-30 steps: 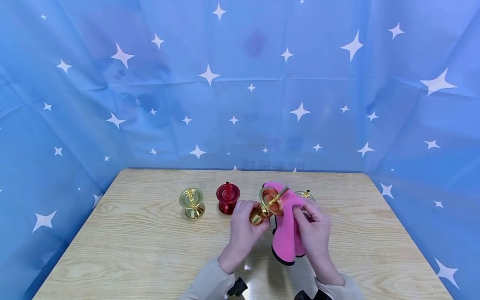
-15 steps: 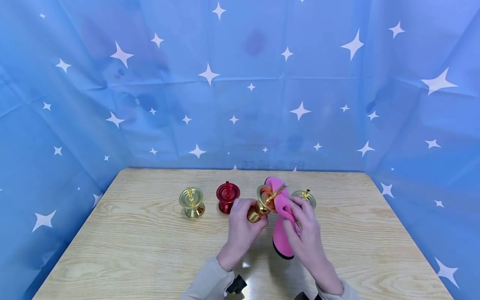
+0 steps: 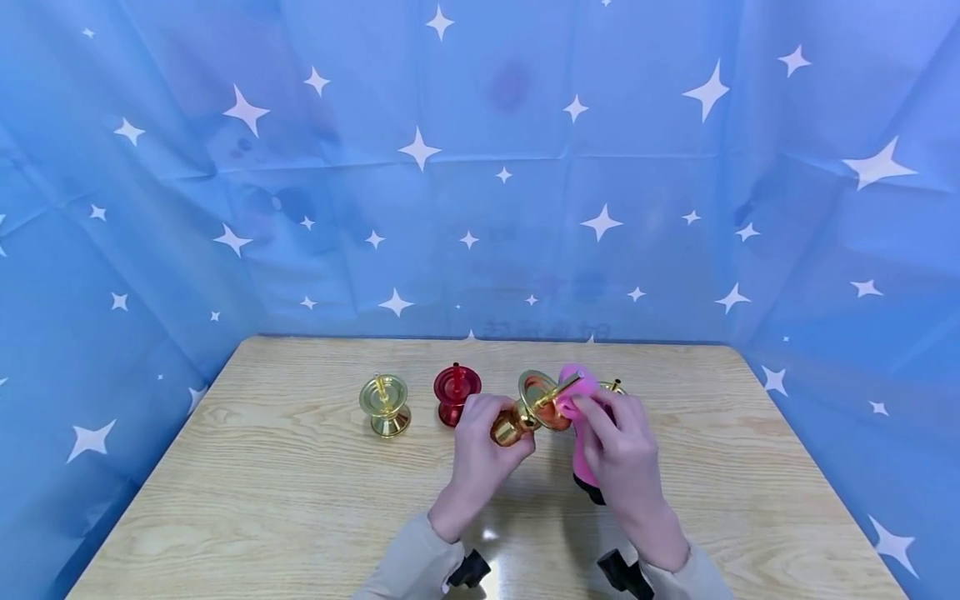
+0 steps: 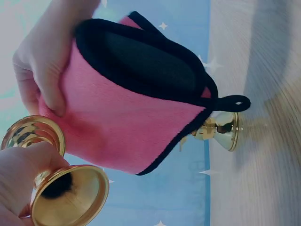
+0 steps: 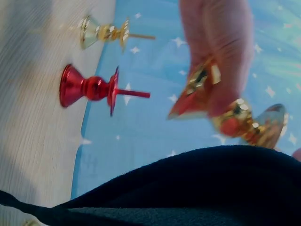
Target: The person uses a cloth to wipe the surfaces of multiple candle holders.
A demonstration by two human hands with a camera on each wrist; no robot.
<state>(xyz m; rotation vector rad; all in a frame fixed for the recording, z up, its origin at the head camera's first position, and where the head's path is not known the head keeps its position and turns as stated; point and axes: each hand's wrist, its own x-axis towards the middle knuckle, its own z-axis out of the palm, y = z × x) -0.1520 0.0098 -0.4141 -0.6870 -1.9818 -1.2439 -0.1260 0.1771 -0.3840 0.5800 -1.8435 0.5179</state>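
My left hand [image 3: 480, 454] grips a gold candle holder [image 3: 508, 428] around its stem and flared base. It is held tilted above the table, its dish and long spike leaning to the right. Pinched in my right hand [image 3: 630, 454] is a pink cloth [image 4: 117, 122] with black edging and a small loop. In the head view the cloth's upper part lies against the dish rim, beside the spike. The left wrist view shows the holder's hollow base facing the camera. Dark cloth lining [image 5: 188, 188] covers the lower part of the right wrist view.
A red candle holder [image 3: 456, 386] and a pale gold one [image 3: 385, 402] stand upright on the wooden table [image 3: 262, 467], left of my hands. Another gold holder [image 4: 225, 132] stands behind the cloth, mostly hidden in the head view. A blue star-patterned curtain [image 3: 480, 200] hangs behind the table.
The cloth has shifted left, then back right along the dish, and is bunched smaller around my right fingers. My left hand keeps its grip on the gold candle holder, nearly still.
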